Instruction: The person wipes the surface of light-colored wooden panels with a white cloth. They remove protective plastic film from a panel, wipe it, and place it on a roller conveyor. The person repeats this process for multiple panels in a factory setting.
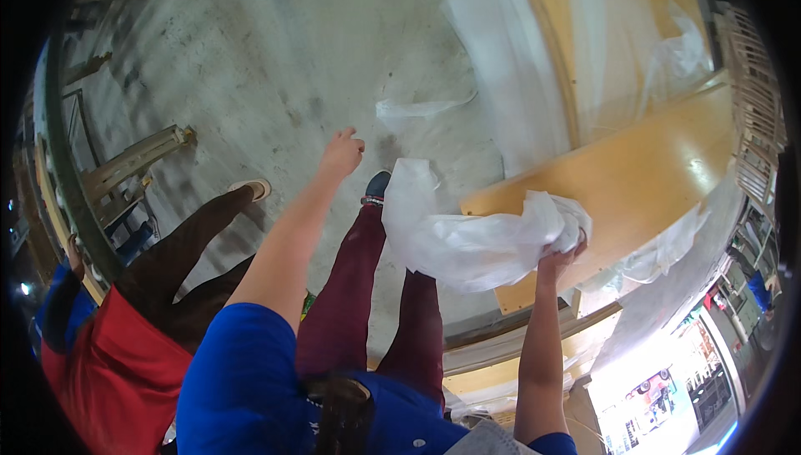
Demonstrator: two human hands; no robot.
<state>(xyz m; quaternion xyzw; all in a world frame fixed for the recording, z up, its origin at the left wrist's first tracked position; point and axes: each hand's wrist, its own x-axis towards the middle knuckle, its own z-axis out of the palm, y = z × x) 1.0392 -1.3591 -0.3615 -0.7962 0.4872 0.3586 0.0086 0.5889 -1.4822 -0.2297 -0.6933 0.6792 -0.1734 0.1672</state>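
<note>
Grey concrete floor (309, 46), scuffed and stained, spreads across the upper part of the view, with metal racks (758, 88) along the right edge and a green beam (58, 154) curving down the left. A co-worker in a red top (125, 371) stands at the left.

White wrapping sheet (467, 246) hangs in front of the person's legs, between the right hand (569, 259) and the bare floor. Its long axis runs roughly crosswise: the free end stands up at the left, pointing away from the person, then the length sags and sweeps right to a bunched end at the right hand. It is thin, soft and cloudy, semi-transparent in places, with creases and folds, most crumpled where it is gathered.

Just behind it lies a yellow-brown wooden panel (634, 163), smooth and glossy, its long axis slanting from near the sheet up toward the far right. Beyond that, another panel (617, 37) is partly covered in similar white film (509, 54). A narrow white strip (421, 109) lies on the floor.

The right hand is closed around the bunched end. The left hand (344, 154) reaches out over the floor, loosely open, fingers slightly bent, holding nothing.
</note>
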